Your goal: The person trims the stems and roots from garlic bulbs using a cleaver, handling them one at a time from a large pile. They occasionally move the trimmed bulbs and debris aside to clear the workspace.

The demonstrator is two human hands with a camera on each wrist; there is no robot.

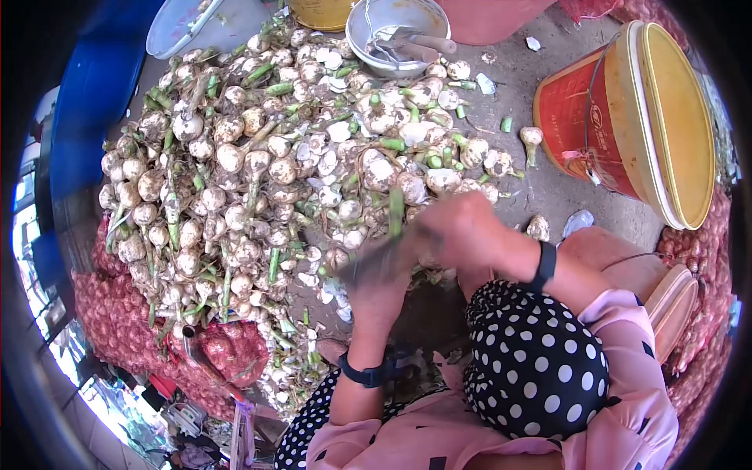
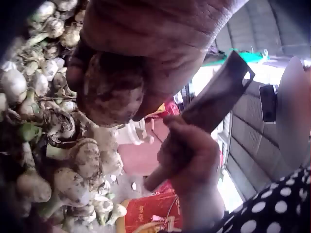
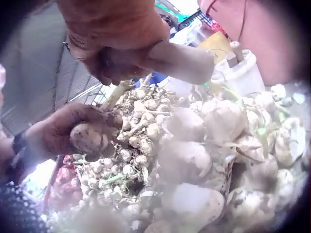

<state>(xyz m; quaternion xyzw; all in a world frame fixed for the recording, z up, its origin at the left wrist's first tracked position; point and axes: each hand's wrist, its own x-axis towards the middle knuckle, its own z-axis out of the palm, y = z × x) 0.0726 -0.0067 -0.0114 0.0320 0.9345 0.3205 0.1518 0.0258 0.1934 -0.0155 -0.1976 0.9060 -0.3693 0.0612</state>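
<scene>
In the head view my left hand [image 1: 381, 288] is blurred over the near edge of a heap of garlic [image 1: 229, 158]. It grips a soil-stained garlic bulb [image 2: 114, 92], whose green stalk [image 1: 396, 210] points up and away. My right hand [image 1: 468, 231] is close by on the right, also blurred. Its fingers curl round the handle [image 3: 184, 63] of a cleaver, pale and rounded at the end. The broad dark blade [image 2: 218, 97] shows in the left wrist view, raised and apart from the bulb there.
A white bowl [image 1: 356, 31] with handled tools stands behind the heap, beside a clear tub [image 1: 168, 31]. At right is a red and yellow bucket [image 1: 576, 110] with a lid. Red net sacks [image 1: 117, 313] of garlic line the left. A polka-dot covered knee is near the right hand.
</scene>
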